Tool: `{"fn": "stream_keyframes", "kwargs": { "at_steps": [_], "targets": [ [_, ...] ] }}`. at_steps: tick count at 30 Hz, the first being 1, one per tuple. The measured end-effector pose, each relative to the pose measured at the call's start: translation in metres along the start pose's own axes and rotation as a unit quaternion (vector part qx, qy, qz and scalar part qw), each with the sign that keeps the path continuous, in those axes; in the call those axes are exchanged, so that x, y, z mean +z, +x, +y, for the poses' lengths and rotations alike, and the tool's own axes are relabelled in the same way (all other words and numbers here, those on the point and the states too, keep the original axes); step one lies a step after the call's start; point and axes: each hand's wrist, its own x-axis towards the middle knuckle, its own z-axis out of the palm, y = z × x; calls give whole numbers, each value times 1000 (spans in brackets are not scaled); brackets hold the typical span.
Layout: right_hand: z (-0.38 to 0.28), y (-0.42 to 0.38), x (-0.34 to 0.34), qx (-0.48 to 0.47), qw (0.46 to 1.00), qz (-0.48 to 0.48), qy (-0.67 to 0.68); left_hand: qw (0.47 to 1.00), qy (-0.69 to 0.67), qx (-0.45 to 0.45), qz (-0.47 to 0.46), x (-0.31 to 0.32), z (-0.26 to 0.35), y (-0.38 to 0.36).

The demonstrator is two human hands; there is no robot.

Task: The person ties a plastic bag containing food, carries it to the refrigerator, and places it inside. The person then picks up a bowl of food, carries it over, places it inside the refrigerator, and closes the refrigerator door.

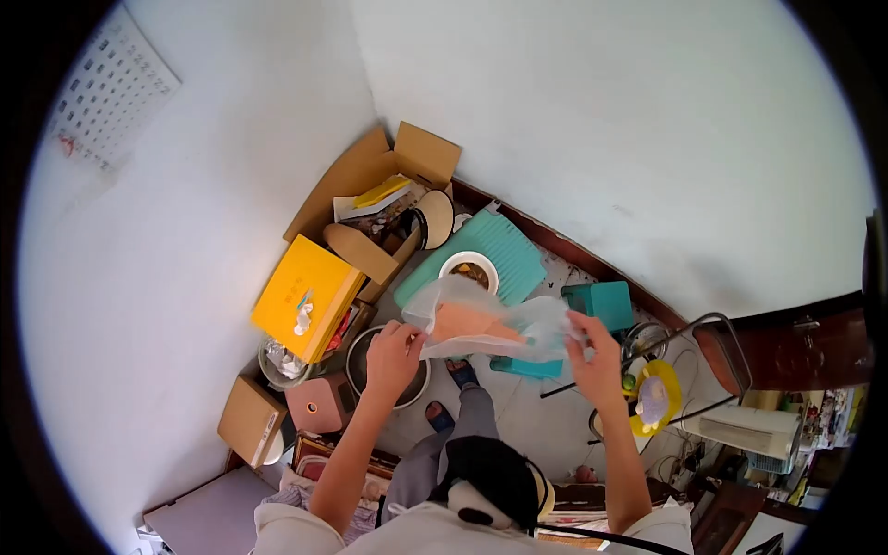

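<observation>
A translucent plastic bag is stretched between my two hands, with something flat and orange-pink showing in its left part. My left hand pinches the bag's left end, and my right hand pinches its right end. Just beyond the bag, a white bowl with dark contents stands on a teal ridged surface. The bag's left part overlaps the bowl's near edge from this view.
An open cardboard box holding books stands beyond a yellow box at left. A round basin is near my left forearm. Teal stools, a metal-framed chair and a yellow seat are at right.
</observation>
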Motion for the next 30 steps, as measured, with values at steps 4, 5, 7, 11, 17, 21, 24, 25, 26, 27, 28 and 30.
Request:
{"fn": "stream_keyframes", "kwargs": {
  "at_steps": [4, 5, 7, 11, 17, 21, 24, 25, 26, 27, 28, 30],
  "targets": [
    [-18, -54, 13, 12, 999, 1, 53, 977, -201, -66, 5, -12, 3, -52],
    [-23, -62, 14, 9, 999, 5, 53, 947, -302, -111, -19, -14, 2, -59],
    [-33, -81, 15, 38, 996, -1, 79, 901, -401, -161, -42, -16, 8, -77],
    [-54, -106, 8, 43, 995, 9, 86, 868, -454, -184, -81, -26, 37, -106],
    [-77, -145, -21, -16, 1000, -3, 20, 997, 61, -33, -42, -45, 72, -141],
    [-70, -174, -54, 8, 1000, -5, -8, 961, 199, -79, -175, -40, 75, -141],
    [-56, -201, -78, 19, 999, 25, -16, 987, 107, 51, -105, -31, 100, -139],
    [-50, -208, -87, 19, 999, 35, -17, 983, 2, 177, -50, -30, 112, -137],
    [-44, -212, -95, 18, 999, 37, -13, 981, -66, 168, -67, -25, 129, -136],
    [-39, -218, -102, 5, 999, 54, -6, 975, -132, 156, -85, -16, 149, -136],
    [-37, -225, -107, -5, 998, 69, 2, 958, -216, 139, -129, -11, 169, -138],
    [-40, -230, -118, -15, 996, 77, 30, 933, -293, 121, -173, 9, 198, -142]
  ]
}}
